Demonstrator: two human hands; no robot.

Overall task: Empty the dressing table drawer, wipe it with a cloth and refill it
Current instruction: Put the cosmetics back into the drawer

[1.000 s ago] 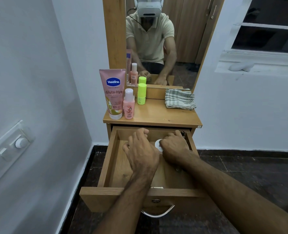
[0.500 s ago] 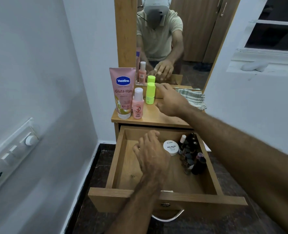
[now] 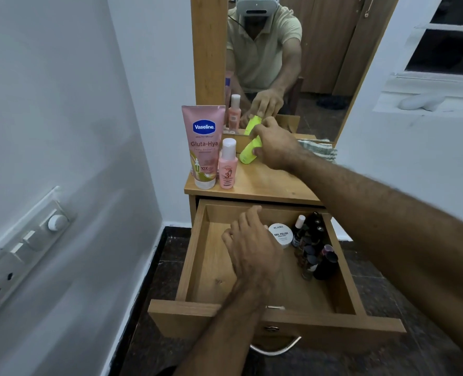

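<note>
refill underway | my right hand (image 3: 275, 147) grips tilted yellow-green bottle (image 3: 248, 151) on far tabletop (image 3: 265, 183) | left hand (image 3: 252, 245) relaxed, empty, over drawer (image 3: 276, 318) | nail polishes (image 3: 315, 248), jar (image 3: 280, 234) in right side | tube (image 3: 203, 145), pink bottle (image 3: 228, 164) left to go in

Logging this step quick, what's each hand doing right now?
Left hand: open, fingers relaxed over the drawer, holding nothing.
Right hand: gripping the tilted yellow-green bottle on the tabletop.

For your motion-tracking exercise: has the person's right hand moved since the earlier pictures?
Yes. The right hand has left the open wooden drawer and gone up and back to the tabletop, where it grips the neon-yellow bottle, now tilted.
</note>
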